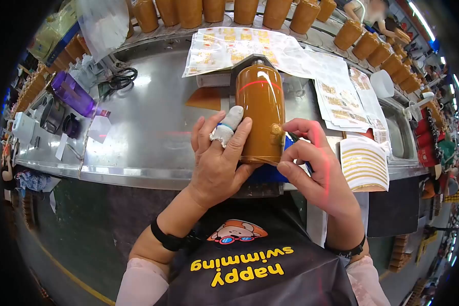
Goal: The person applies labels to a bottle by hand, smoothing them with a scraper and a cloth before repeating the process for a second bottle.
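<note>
A glossy brown bottle (257, 115) lies in a dark cradle (234, 76), its neck pointing away from me. A red laser line crosses its upper part, and a raised emblem (276, 133) sits low on its right side. My left hand (214, 158) grips the bottle's lower left side, thumb by the base; one finger wears a white cover (228, 127). At the base's right edge, my right hand (316, 166) pinches the end of a thin gold strip (262, 160) that runs along the bottom rim. Something dark and blue shows partly behind its fingers.
A white sheet of curved gold strips (364, 166) lies right of my right hand. Printed label sheets (239, 48) cover the back of the metal table (143, 122). Brown bottles (190, 13) line the far side. A purple bottle (72, 94) and black cable (118, 81) are left.
</note>
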`<state>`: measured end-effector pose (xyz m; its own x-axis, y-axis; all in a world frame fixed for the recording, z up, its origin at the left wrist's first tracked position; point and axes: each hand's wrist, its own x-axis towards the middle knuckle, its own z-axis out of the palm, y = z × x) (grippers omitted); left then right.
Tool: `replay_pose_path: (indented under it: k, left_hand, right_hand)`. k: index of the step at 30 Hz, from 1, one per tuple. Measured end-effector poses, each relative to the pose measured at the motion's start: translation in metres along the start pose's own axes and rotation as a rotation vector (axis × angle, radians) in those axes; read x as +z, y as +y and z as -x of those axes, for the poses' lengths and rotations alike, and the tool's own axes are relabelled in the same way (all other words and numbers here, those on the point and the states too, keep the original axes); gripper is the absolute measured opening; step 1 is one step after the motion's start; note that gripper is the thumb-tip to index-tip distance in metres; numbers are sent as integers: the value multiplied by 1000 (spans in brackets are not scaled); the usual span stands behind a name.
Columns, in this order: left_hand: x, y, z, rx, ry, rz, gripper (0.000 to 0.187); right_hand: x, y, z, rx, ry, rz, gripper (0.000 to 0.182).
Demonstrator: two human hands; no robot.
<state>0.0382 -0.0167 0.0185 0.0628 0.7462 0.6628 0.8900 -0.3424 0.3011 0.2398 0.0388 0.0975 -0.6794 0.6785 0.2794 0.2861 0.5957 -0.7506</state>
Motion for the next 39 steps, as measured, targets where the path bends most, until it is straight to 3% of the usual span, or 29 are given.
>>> replay_pose_path:
  k: [6, 21, 27, 33, 37, 39]
  left_hand:
    - [7, -5, 1, -40, 34, 140, 78]
    - [12, -17, 13, -238, -103, 652, 78]
    - [12, -13, 11, -253, -92, 623, 78]
    - [4, 0, -3, -13, -99, 93, 86]
    - [14, -8, 1, -1, -51, 221, 87]
    - [13, -7, 5, -108, -94, 418, 84]
  right_hand:
    - [-5, 12, 2, -9, -19, 10, 12]
    - [-1, 30, 6, 66, 2, -45, 11]
    - [6, 44, 8, 50, 34, -23, 11]
    - [2, 52, 14, 192, 65, -76, 11]
    - [0, 54, 18, 65, 94, -100, 13]
    - [6, 61, 21, 4, 125, -141, 14]
